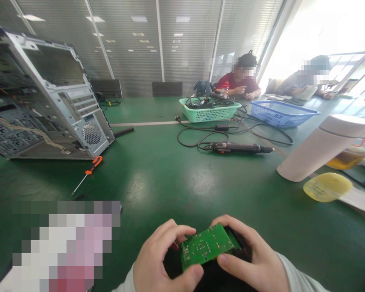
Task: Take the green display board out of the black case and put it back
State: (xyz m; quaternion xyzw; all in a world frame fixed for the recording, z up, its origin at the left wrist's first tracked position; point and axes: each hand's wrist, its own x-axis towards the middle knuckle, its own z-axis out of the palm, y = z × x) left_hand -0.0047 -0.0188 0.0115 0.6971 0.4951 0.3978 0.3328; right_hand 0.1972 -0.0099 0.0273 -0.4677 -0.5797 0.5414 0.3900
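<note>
Circuit board [207, 244] of green fibreglass is held between two bare hands at the near edge of a green work table [182, 190], above a dark object [209, 275] that cannot be identified. The board is gripped from both sides, with its fingers-and-thumb hold closed by the left hand [159, 259] at the lower-left edge and by the right hand [249, 253] at the right side, where the thumb rests on the upper face. The board is judged light and stiff but fragile at its corners and soldered points, so its bare edges appear the safest place to take hold. A stripped computer tower case [48, 97] is seen at left, with an orange-handled screwdriver [93, 165] lying just beside it. A corded electric screwdriver [240, 147] is laid farther off, in front of a teal plastic basket [209, 110] and a blue plastic basket [282, 113]. Two co-workers [261, 77] are seated at the far end of the table.
</note>
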